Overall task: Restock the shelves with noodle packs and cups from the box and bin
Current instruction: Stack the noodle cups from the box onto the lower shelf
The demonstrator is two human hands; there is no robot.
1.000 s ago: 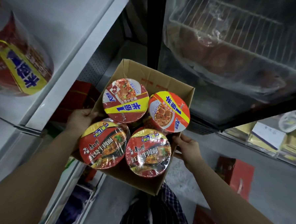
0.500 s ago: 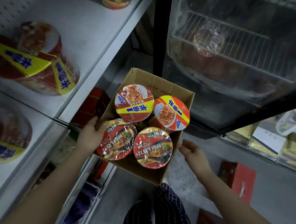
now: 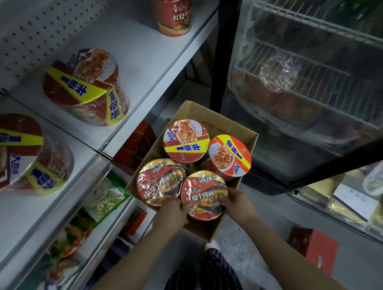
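Both hands' grip, left hand (image 3: 171, 212) and right hand (image 3: 238, 205), clasps the nearest cup (image 3: 203, 194) at the box (image 3: 206, 228) rim.

The box (image 3: 222, 133) is packed with four noodle bowls (image 3: 186, 142) touching rim to rim, so only its far corner and the thin gaps along the walls stay open. The white shelf (image 3: 146, 60) has bare room between the tall cup (image 3: 173, 11) at the back and the wrapped bowl pair (image 3: 87, 86) nearer the front. On the right, the fridge door (image 3: 310, 95) closes off that side.
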